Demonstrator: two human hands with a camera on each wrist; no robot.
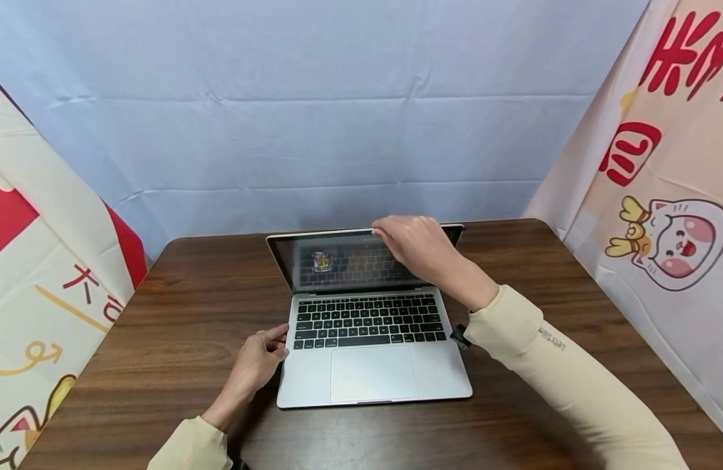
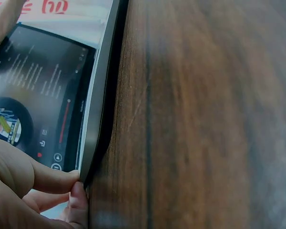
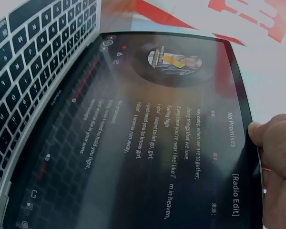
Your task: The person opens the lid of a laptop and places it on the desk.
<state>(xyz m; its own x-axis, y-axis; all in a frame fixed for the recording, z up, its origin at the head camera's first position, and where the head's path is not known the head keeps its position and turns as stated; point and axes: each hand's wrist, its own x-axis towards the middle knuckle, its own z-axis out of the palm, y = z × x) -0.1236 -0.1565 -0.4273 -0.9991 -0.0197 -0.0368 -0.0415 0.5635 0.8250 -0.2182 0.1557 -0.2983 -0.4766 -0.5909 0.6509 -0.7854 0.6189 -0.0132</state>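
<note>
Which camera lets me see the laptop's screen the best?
The right wrist view: the screen looks biggest there, and you can read words on it. The head view shows it small and dark, partly behind the right hand. The left wrist view shows only part, slanted, with the left hand in front.

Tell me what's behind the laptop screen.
Above the laptop screen, pale cloth hangs beyond the table. The screen covers the tabletop directly behind it, so I can't tell what lies there. The right hand grips its top edge; fingertips behind are hidden.
</note>
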